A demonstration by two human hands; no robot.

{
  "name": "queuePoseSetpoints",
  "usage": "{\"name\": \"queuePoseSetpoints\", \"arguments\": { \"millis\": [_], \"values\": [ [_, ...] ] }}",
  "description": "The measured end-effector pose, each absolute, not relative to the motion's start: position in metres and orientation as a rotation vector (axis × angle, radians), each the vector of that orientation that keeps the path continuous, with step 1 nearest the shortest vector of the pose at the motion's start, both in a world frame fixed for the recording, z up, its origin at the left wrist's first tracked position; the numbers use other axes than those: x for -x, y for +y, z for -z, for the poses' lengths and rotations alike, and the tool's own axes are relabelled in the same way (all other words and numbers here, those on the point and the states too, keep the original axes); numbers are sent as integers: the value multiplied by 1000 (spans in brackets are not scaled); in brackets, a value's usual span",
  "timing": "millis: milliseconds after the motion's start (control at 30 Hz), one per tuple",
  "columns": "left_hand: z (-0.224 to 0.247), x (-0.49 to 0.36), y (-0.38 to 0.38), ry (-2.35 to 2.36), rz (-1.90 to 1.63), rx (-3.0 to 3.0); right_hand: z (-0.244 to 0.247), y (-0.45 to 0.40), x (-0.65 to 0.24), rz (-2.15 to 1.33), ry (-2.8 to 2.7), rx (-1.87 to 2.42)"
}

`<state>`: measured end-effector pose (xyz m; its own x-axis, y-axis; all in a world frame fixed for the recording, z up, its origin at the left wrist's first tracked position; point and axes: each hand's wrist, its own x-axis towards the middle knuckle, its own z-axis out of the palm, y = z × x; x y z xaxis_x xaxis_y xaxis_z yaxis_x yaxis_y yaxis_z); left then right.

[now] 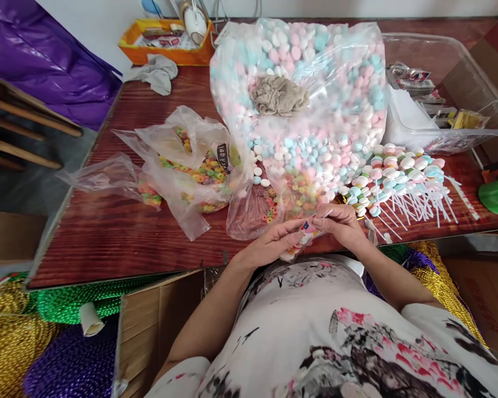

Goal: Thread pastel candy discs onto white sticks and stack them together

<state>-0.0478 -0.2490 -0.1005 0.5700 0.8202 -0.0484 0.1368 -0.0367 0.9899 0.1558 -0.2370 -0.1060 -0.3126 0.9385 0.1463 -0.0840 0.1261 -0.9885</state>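
Close to my body at the table's front edge, my left hand and my right hand both grip a small printed clear packet. A white stick shows at my right fingertips. Past my hands lies a big clear bag of pink, blue and white candies, with a crumpled brown cloth on it. Plastic bags of colourful ring candies lie to the left. Right of my hands, candies on white sticks are piled up. What the packet holds is partly hidden by my fingers.
An orange tray and a grey cloth are at the back left. A clear plastic bin with packets stands at the back right, near green tape. Below the table are a cardboard box and shiny bead strands.
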Motion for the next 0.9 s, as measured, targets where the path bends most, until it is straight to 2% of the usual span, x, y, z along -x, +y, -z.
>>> {"name": "queuePoseSetpoints", "arguments": {
  "millis": [100,200,433,567,733,900],
  "values": [
    [105,47,-250,801,-543,-1208,103,-232,-155,-1328,-1583,794],
    [114,39,-254,934,-600,-1055,108,-231,-151,-1289,-1658,824],
    [118,27,-254,1104,-860,-987,131,-246,-139,-1466,-1159,896],
    [119,28,-254,1052,-826,-965,136,-254,-130,-1245,-1212,1009],
    [120,43,-254,846,-498,-921,131,-252,-135,-850,-1678,968],
    [120,50,-248,697,-452,-799,124,-244,-139,-782,-1847,985]
  ]
}}
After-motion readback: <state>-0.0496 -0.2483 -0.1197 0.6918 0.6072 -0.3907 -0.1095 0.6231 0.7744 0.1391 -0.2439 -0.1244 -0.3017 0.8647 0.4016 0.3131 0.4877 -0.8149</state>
